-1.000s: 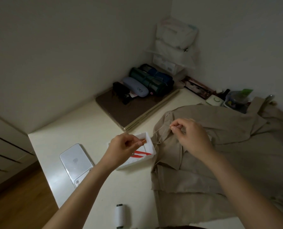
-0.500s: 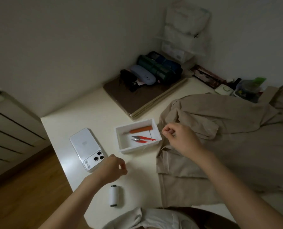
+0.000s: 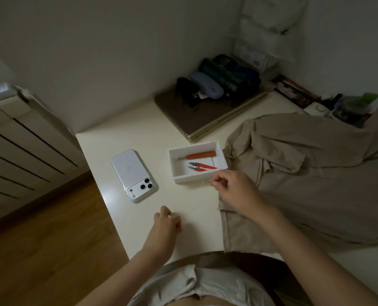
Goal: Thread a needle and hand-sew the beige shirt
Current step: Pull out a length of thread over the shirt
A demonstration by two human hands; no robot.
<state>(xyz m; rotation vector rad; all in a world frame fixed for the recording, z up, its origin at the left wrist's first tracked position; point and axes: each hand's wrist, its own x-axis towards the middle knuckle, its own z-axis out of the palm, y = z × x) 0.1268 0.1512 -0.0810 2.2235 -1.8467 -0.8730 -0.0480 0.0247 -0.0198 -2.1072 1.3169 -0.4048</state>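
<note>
Beige shirt (image 3: pixel 316 184) — soft, creased, spread at right of frame; right hand (image 3: pixel 234 193) at its left edge pinches thin metal needle (image 3: pixel 207 182) beside white tray (image 3: pixel 194 178). Left hand (image 3: pixel 168 221) curled, lower centre — hold unclear.

A tray (image 3: pixel 194 180) is placed on the table (image 3: pixel 121 146), with a phone (image 3: pixel 134 175) to its left and the shirt (image 3: pixel 304 184) spread to its right. Snips (image 3: pixel 202 167) and a handled tool (image 3: pixel 196 155) are contained in the tray. A board (image 3: pixel 205 115) carrying cases (image 3: pixel 227 78) is located beyond it. A needle (image 3: pixel 208 182) is pinched in the right hand (image 3: pixel 234 188) just near of the tray.
</note>
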